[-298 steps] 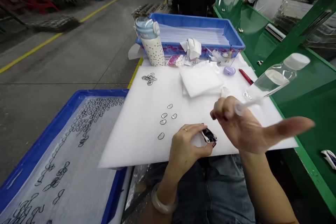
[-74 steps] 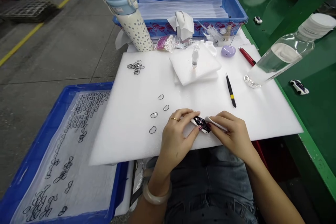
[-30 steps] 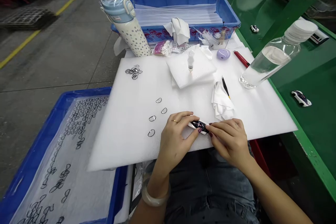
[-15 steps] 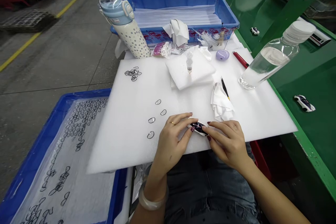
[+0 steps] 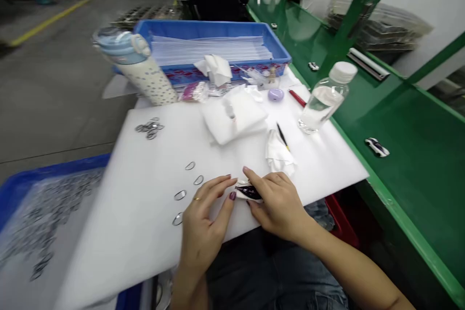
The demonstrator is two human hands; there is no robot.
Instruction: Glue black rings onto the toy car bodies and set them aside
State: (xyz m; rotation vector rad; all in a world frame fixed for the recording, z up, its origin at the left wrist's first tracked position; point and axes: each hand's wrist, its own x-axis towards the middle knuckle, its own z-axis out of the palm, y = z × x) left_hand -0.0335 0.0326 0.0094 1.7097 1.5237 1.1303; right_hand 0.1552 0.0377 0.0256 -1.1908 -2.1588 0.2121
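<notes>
A small toy car point(image 5: 250, 191), white with a dark top, is between my hands over the front part of the white foam board point(image 5: 119, 203). My right hand point(image 5: 278, 201) holds it at its right end, fingers and thumb around it. My left hand point(image 5: 207, 213) is at the car's left end, thumb and fingers apart, with the fingertips close beside it; whether they touch is unclear. Several thin black rings point(image 5: 180, 195) lie to the left of my left hand. A crumpled white cloth point(image 5: 279, 152) and black tweezers point(image 5: 282, 135) lie beyond my right hand.
Foam sheets point(image 5: 236, 114), a tilted dotted flask point(image 5: 145, 75) and a blue bin point(image 5: 207, 29) stand at the back. A clear bottle point(image 5: 321, 106) is at the right, beside the green conveyor point(image 5: 410, 155) carrying toy cars. A blue tray point(image 5: 22, 179) of rings is at the left.
The view has turned right, so the table things appear further left. My right hand has closed around the car's right end. My left fingers have opened away from the car.
</notes>
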